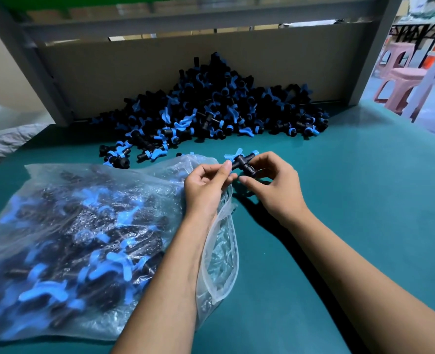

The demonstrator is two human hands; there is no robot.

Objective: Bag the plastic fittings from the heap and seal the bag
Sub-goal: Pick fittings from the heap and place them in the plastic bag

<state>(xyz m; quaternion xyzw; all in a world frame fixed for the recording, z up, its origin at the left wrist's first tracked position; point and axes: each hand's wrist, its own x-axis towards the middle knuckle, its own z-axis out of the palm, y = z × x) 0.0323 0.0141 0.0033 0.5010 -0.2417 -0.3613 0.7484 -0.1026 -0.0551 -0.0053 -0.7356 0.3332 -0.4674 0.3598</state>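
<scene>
- Both hands meet over the middle of the green tabletop (339,200), each gripping the same black T-shaped fitting (244,163) with blue wing handles.
- The left hand (206,185) pinches the blue wing at the fitting's left end between thumb and fingertips, its other fingers curled.
- The right hand (272,185) curls round the fitting's right arm and lower stub, thumb beneath and fingers over the top.
- The held fitting hovers just beside the mouth of the clear plastic bag (83,226), between the bag and the heap.
- The bag lies along the tabletop's left edge, already bulging with black and blue fittings; its mouth gapes toward the middle of the tabletop, unsealed, and the left forearm lies across that end.
- The heap (219,108) of matching fittings is piled at the far edge of the tabletop against a grey back panel (109,72), with a few loose fittings (124,154) strayed nearer to the bag.
- Beyond the far right corner stand pink plastic stools (400,80), well apart from the work.
</scene>
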